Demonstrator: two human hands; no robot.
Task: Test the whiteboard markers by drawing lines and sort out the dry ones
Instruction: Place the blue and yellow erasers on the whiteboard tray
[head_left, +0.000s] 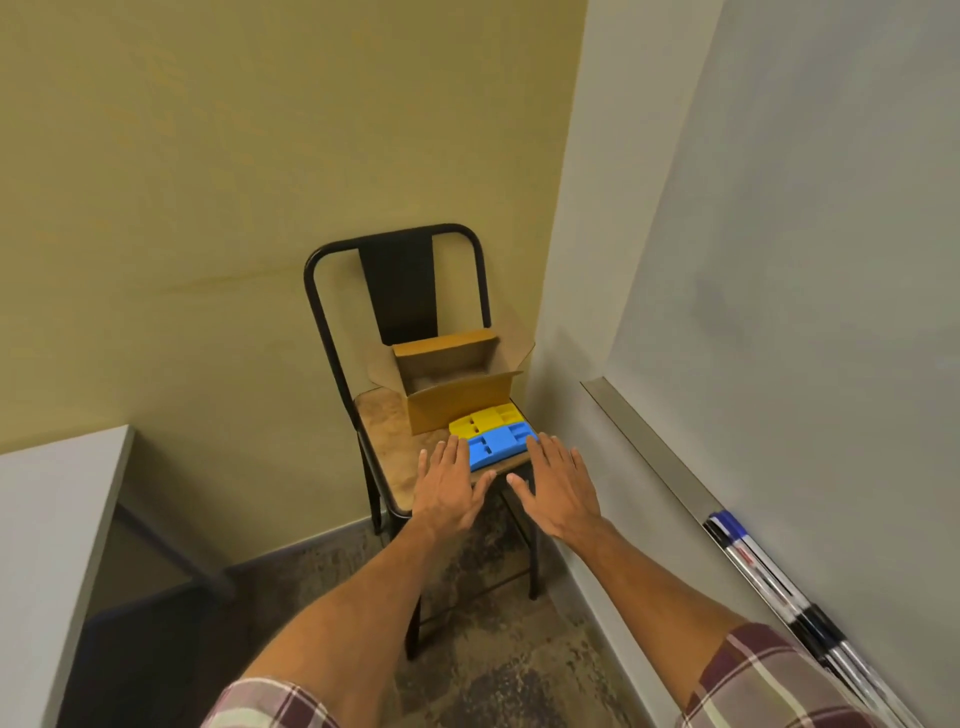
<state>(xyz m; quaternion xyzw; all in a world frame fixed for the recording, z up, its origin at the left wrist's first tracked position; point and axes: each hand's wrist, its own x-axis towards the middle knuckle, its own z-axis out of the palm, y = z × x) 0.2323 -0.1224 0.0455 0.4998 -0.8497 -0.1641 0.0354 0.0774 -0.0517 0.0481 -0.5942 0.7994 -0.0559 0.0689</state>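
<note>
Blue holder (498, 444): head view, and it's a slotted block at the front right of the chair seat (389, 447), butted against the yellow holder (485, 418) behind it. I see no markers in either.
Left hand (449, 486): yours is flat, palm down, fingers straight and spread, holding nothing. The fingertips are at the blue holder's left end; whether they touch it, I can't tell.
Right hand (558, 488): same story, wide and empty, with the fingertips at the holder's right end.
Cardboard box (457, 410): open, flaps up, at the back of the seat and right against the yellow holder.
Markers (753, 566): not on the chair at all! They lie bunched along the ledge (644, 447) under the whiteboard (805, 286), low on your right and well apart from both hands. Blue caps show at the far end and black ones nearer you.
Stage: looks like setting out, with no marker picked up yet.
Handling, the markers: likely light, with smooth, stiff, round barrels that will roll and slip. Pinch one at mid-barrel and lift it out of the bunch without nudging its neighbours off the ledge. Expect the cap to need a firm pull.
Handling, the holders: they appear rigid and light, so grip at the two ends, where your hands are now.
</note>
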